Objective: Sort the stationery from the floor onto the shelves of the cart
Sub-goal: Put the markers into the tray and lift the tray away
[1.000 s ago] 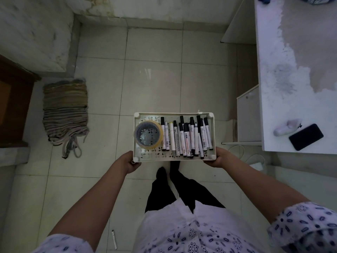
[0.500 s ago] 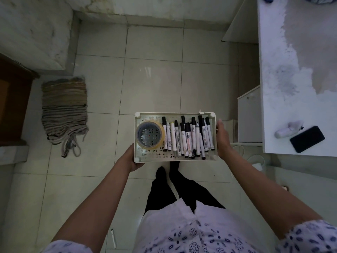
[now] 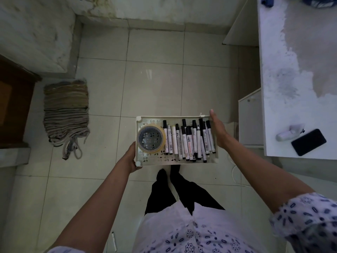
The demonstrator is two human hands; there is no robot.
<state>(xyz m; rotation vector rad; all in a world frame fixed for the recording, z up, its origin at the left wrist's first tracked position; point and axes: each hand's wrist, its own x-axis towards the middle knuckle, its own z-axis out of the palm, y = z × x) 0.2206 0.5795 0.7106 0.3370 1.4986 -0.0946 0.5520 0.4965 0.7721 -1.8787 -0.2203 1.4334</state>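
A white perforated cart shelf tray (image 3: 158, 160) hangs level in front of me above the floor. A roll of yellowish tape (image 3: 151, 140) lies in its left part, and several black-and-white markers (image 3: 189, 141) lie side by side to its right. My left hand (image 3: 131, 157) grips the tray's near-left corner. My right hand (image 3: 218, 130) lies flat along the tray's right side, fingers stretched toward the far-right corner. One more marker (image 3: 114, 241) lies on the floor tiles by my left arm.
A white desk (image 3: 284, 52) stands at the right with a black phone (image 3: 308, 142) and a small white object (image 3: 288, 133) on it. A folded striped mat (image 3: 66, 115) lies on the floor at left, by a brown wooden cabinet (image 3: 14, 106).
My right hand has slid from the tray's near-right corner up along its right side, fingers now extended. The left hand keeps its grip on the tray.
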